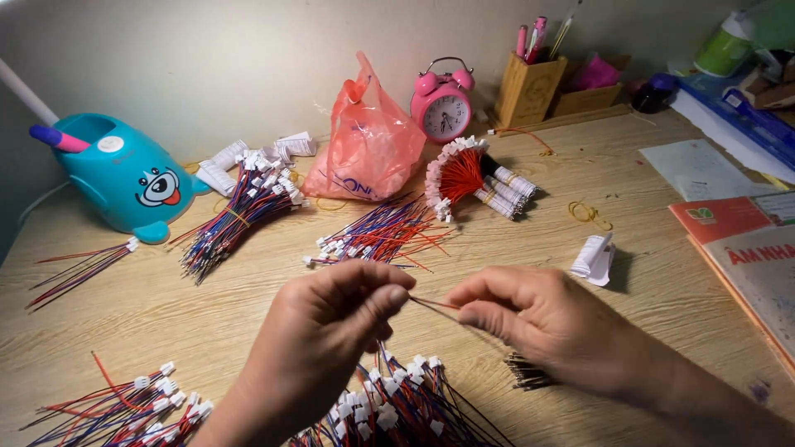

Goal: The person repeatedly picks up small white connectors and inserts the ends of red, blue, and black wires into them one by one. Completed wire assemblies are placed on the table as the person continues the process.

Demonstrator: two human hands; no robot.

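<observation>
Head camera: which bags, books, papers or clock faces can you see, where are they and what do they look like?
Pink bag: back middle of desk, crinkled plastic, dark print.
Alarm clock: right of bag, round, pink, white dial, two bells.
Books: right edge, flat, orange-red cover with pale one on top.
Paper sheet: back right, white, faint writing.
Blue holder: back left, teal, cartoon dog face.

The worktop (629,178) is pale wood with a fine streaked grain. The thin wire (432,305) between the fingers is red. The wire bundles (236,217) mix red, blue and black strands tipped with white connectors (170,387). One fanned bundle (460,175) is bright red with a ring of white ends. The plastic bag (370,142) is translucent salmon-pink, the alarm clock (442,101) pink with a white face. The dog-faced holder (124,172) is teal, the pen box (528,88) tan wood, the book cover (729,223) orange-red.
</observation>
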